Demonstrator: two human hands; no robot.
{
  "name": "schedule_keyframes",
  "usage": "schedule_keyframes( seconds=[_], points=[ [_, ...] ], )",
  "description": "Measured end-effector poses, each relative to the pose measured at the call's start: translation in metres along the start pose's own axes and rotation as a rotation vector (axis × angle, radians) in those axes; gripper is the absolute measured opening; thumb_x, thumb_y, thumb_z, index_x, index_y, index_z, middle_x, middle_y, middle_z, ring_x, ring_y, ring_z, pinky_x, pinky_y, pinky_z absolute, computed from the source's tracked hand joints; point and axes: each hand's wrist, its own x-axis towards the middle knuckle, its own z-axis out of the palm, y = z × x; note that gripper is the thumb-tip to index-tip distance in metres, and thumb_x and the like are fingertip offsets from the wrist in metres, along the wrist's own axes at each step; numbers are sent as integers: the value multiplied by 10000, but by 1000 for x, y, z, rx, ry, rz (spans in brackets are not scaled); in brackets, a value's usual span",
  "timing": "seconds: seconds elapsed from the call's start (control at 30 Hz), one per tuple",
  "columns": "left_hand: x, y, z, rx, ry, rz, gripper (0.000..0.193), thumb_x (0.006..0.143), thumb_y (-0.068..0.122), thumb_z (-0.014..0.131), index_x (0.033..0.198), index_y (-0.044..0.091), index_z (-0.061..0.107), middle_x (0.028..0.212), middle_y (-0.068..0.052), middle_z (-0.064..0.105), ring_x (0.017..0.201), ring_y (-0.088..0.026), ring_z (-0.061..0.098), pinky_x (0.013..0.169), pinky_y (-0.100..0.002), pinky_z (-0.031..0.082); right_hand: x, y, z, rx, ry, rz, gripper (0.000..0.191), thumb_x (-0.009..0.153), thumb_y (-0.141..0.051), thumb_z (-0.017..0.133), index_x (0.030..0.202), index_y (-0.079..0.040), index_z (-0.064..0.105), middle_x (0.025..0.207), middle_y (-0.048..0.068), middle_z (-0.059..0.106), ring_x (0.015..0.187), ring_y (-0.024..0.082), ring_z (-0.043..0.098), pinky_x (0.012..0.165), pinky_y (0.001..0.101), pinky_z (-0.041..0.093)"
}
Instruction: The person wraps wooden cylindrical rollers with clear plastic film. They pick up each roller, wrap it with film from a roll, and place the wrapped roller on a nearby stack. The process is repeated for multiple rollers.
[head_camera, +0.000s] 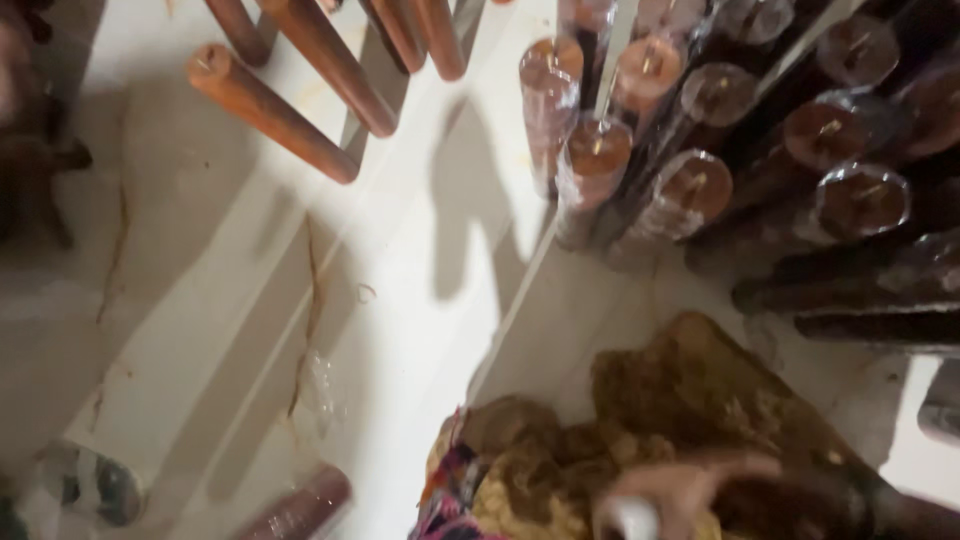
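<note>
At the far left edge a dark, blurred shape (35, 150) stood on the pale floor (200, 300); what it was could not be told. Low in that corner lay a small roll (95, 485) of clear wrap, and a little to its right a brown candle (300, 510) lay on the floor, its long axis slanting up to the right, well apart from the hand. Above, bare candles (275, 112) leaned in a row, their long axes running from upper left down to lower right, ends pointing toward the open middle of the floor. That middle strip was bare apart from thin brown cracks or streaks and a scrap of clear film (322, 385), and it gave the widest room for moving. Right of it, wrapped candles (690, 150) were packed close together, ends and wicks facing the camera, touching one another and crowding the upper right. Below them a brown lumpy heap (690, 400), perhaps wax or crumpled paper, lay near the bottom edge beside a patterned sleeve (450, 495). One hand (680, 490) showed at the bottom, blurred, fingers seemingly curled about a small white thing (632, 520); whether the grip was firm could not be told, nor which hand it was. The wrapped candles lay up and beyond it, the heap just beside. No second hand showed.
</note>
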Motion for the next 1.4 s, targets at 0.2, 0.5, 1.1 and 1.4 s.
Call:
schedule_keyframes(
  seconds=[0.2,0.5,1.1,1.4],
  points=[
    [-18,-54,23,26,2,-207,539,824,221,817,1273,21,594,1157,-144,698,961,-217,679,806,-352,586,3,28,-40,304,153,-110,384,919,-280,671,1235,-68,616,1162,71,634,1071,232,631,892,401,531],
    [-94,-266,189,461,-542,-229,625,679,217,994,1159,59,625,1155,-108,633,1049,-222,652,907,-352,586,14,49,-19,591,208,-213,400,949,-319,634,1261,-71,602,1180,60,641,1078,216,629,877,381,525],
    [89,-286,117,966,53,-50,759,949,215,829,1498,-28,365,1455,-183,452,1398,-334,460,1241,-459,345,70,-6,-80,783,210,-123,442,1010,-396,561,1314,-75,574,1216,37,654,1094,184,624,848,342,515],
    [257,-384,25,795,240,28,636,757,150,954,1291,21,632,1196,-147,717,1082,-273,705,982,-400,581,105,-36,-101,866,235,-196,468,1040,-435,524,1341,-77,560,1234,25,661,1101,168,622,833,323,510]
  ],
)
